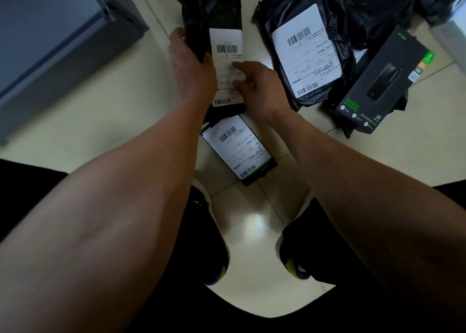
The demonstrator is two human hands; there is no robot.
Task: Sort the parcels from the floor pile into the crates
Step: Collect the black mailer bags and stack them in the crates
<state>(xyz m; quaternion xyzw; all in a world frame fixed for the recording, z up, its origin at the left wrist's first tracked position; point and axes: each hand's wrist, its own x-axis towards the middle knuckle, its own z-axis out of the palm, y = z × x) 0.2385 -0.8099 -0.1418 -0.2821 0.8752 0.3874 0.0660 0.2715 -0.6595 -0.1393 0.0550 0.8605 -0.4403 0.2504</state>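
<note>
"30000" on dark box point(383, 80)

I see a black-bagged parcel point(214, 12) with a white barcode label held above the floor; other labelled parcels point(306, 52) lie nearby.

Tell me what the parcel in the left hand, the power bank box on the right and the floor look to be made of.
Held parcel: thin black plastic film, likely a poly mailer; it crinkles with a dull sheen, and a white paper label is stuck on.
Power bank box: probably matte dark printed cardboard; flat faces, crisp edges.
Floor: glossy cream tile, probably ceramic; grout lines show and a light reflects.
</note>
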